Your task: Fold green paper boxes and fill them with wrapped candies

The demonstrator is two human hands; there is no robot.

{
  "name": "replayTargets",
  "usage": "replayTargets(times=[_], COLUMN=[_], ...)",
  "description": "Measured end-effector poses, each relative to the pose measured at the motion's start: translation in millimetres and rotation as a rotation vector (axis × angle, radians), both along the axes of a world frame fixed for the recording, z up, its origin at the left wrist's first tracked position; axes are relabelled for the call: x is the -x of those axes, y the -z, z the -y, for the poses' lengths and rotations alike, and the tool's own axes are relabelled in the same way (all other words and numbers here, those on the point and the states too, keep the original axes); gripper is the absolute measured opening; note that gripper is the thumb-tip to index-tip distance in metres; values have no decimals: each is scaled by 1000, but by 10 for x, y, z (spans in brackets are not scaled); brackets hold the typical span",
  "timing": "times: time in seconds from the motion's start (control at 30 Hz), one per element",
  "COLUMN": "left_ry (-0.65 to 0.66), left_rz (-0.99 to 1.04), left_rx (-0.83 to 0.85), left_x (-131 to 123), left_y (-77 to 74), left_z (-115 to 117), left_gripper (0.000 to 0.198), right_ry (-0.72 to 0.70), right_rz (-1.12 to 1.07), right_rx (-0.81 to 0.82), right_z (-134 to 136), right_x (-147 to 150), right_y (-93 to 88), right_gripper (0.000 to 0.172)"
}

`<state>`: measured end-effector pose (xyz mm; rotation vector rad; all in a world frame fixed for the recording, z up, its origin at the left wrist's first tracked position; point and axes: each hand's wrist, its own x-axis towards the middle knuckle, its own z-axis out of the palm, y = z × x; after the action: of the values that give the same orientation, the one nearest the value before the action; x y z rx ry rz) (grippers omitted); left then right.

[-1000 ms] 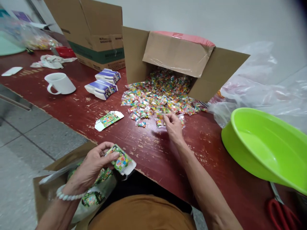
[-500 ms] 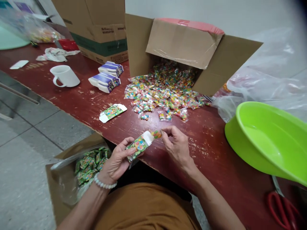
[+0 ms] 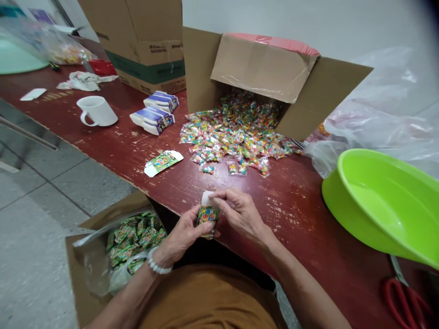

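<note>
My left hand (image 3: 188, 228) is closed around a small green printed candy box (image 3: 208, 214), held upright with its thumb across the front. At the box's top, my right hand (image 3: 236, 208) has its fingers closed at the raised white flap; no candy packet shows between them. Beyond the hands, clear packets of colourful candy (image 3: 236, 141) spill from a cardboard box (image 3: 260, 68) lying on its side. A flat stack of green cartons (image 3: 163, 162) rests on the table to the left.
Below the table's left edge, an open carton (image 3: 77, 274) holds filled green boxes (image 3: 137, 235) in a plastic liner. A lime-green basin (image 3: 373, 201) and red-handled scissors (image 3: 401, 297) are at right. A white mug (image 3: 99, 112) and purple cartons (image 3: 152, 119) stand at left.
My left hand has turned the candy box more upright. The candy packet held by my right hand is out of sight, and that hand has moved left onto the box's flap.
</note>
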<state>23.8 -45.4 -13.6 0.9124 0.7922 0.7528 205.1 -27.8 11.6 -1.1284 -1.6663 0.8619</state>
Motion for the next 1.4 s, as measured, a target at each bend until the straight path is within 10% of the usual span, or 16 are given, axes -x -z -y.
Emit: replayTargets(times=[0.13, 0.3, 0.73, 0.97, 1.13, 1.4], left_ry=[-49, -51, -105, -2, 73, 39], left_rz=[0, 32, 123, 150, 116, -96], left_rx=[-38, -18, 177, 312, 386, 157], left_x=[5, -23, -154, -121, -119, -106], left_y=[-15, -37, -90, -129, -117, -128], left_z=[-52, -46, -57, -87, -89, -126], left_gripper=[42, 39, 37, 50, 63, 60], right_ry=[136, -75, -246, -32, -130, -84], right_rz=[-304, -567, -773, -477, -138, -219], right_rx=[199, 534, 657, 269, -43, 290], right_z=[-55, 6, 25, 149, 131, 158], right_x=[-13, 58, 121, 102, -46, 53], right_y=[38, 170, 231, 175, 126, 117], right_gripper=[21, 36, 35, 17, 12, 22])
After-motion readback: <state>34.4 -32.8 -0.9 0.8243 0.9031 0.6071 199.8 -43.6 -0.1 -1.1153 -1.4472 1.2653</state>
